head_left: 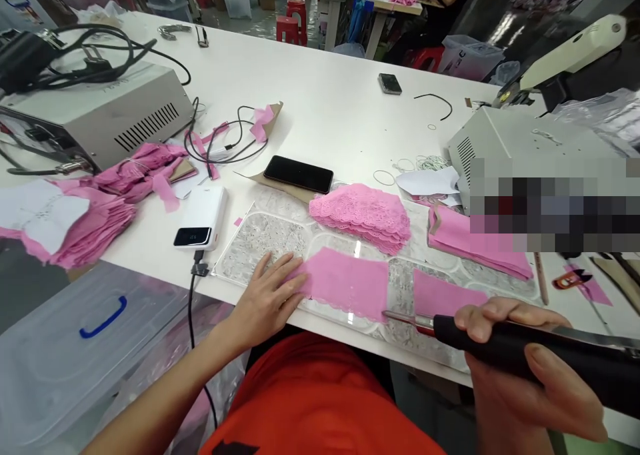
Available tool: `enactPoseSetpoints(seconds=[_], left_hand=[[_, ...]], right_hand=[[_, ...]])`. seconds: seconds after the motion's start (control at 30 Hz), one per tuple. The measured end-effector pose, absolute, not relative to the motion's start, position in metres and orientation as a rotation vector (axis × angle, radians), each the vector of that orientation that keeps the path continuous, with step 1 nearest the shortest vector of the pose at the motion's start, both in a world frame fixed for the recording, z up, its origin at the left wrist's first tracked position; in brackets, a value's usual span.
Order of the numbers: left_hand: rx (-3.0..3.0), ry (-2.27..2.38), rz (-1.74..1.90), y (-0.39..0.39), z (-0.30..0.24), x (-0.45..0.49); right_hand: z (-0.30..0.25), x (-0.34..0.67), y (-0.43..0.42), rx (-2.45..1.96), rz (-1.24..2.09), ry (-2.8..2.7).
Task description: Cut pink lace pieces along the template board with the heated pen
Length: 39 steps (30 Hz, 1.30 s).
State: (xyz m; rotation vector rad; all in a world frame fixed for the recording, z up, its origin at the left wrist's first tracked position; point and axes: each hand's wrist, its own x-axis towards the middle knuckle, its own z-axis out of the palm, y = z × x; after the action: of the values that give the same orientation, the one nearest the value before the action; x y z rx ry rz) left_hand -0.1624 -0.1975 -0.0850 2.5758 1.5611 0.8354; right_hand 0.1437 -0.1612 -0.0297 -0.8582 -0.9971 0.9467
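Observation:
My left hand (274,293) lies flat, its fingers stretched over the left end of a pink fabric piece (350,281) with a scalloped lower edge. In my right hand (530,355) is a black-handled tool (493,338) with a thin metal tip, its fingers wrapped round the handle. That tip is at the lower right corner of the fabric piece; whether it touches is hard to tell. A second pink piece (443,295) lies to the right, partly behind my right hand. Under both is a grey marbled board (270,238). A stack of pink lace pieces (363,215) sits just beyond.
A black phone (299,174) and a white power bank (203,218) with a cable stand behind my left hand. Grey metal boxes (107,111) flank the table. Folded pink fabric (480,241) and orange-handled snips (571,279) are at right. A person (445,1) sits in the background.

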Motion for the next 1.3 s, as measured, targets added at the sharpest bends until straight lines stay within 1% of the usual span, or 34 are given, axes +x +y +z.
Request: enactPoseSetpoints(seconds=[0.2, 0.47, 0.73, 0.97, 1.13, 1.3], left_hand=[[2.547, 1.551, 0.856, -0.200, -0.085, -0.164], [2.574, 1.545, 0.902, -0.198, -0.081, -0.163], [2.669, 1.514, 1.073, -0.175, -0.081, -0.123], [2.663, 1.590, 0.982, -0.172, -0.087, -0.115], [2.659, 1.607, 0.970, -0.173, -0.091, -0.117], [2.644, 1.605, 0.974, -0.173, -0.093, -0.117]], right_hand=[[-0.031, 0.148, -0.161, -0.842, 0.923, -0.994], [-0.039, 0.153, -0.164, -0.767, 1.002, -1.033], [-0.039, 0.152, -0.164, -0.776, 0.998, -1.034], [-0.040, 0.151, -0.169, -0.856, 1.008, -0.944], [-0.031, 0.145, -0.152, -0.741, 1.003, -1.056], [-0.019, 0.109, -0.128, -0.629, 0.952, -1.100]])
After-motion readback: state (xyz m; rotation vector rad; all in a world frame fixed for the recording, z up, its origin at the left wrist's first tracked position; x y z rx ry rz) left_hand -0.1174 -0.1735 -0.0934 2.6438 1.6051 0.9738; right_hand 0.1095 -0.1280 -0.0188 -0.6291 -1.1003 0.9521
